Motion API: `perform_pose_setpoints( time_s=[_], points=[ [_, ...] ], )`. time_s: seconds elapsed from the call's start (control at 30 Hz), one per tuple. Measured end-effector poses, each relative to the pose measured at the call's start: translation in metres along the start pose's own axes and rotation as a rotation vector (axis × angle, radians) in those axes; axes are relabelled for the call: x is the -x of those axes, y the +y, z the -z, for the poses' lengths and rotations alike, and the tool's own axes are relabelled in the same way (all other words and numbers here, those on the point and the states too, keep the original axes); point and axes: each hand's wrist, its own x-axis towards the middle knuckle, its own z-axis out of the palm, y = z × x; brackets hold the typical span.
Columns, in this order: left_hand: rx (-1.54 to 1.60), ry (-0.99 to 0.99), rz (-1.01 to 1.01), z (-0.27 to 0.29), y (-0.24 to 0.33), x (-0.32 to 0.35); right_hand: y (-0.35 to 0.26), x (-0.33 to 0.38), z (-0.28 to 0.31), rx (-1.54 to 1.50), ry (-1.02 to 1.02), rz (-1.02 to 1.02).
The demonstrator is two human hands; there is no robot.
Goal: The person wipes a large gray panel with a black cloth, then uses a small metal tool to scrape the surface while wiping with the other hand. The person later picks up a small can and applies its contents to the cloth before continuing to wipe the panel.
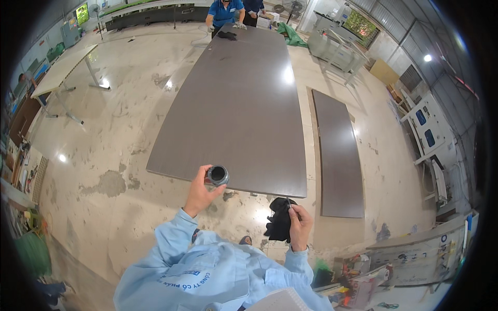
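Observation:
My left hand is wrapped round a small open jar with a dark inside, held over the near edge of a large dark brown panel. A black cloth hangs from my right hand, just off the panel's near right corner. Between that thumb and finger a thin stick-like tool shows, pointing up towards the edge; its tip is too small to make out. At the panel's far end lies another black cloth.
A narrower dark panel lies to the right. A co-worker in a blue shirt with gloved hands stands at the far end, another person beside. A pale table is at left, a white machine at right.

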Motion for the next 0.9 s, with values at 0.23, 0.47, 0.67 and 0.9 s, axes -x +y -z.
perform_pose_setpoints(
  time_s=[0.23,0.47,0.67,0.9],
  points=[
    [-0.101,-0.086,-0.047,-0.053,0.014,-0.007,0.001,-0.020,0.032,0.016,0.067,-0.015],
    [-0.221,-0.120,-0.141,-0.062,0.028,-0.013,-0.047,-0.041,0.026,0.340,-0.130,0.372],
    [-0.294,-0.187,-0.146,-0.077,0.042,-0.003,-0.092,-0.054,0.011,0.536,-0.236,0.532],
    [-0.412,-0.204,-0.268,-0.077,0.037,0.004,-0.093,-0.064,-0.023,0.793,-0.373,0.703]
  ],
)
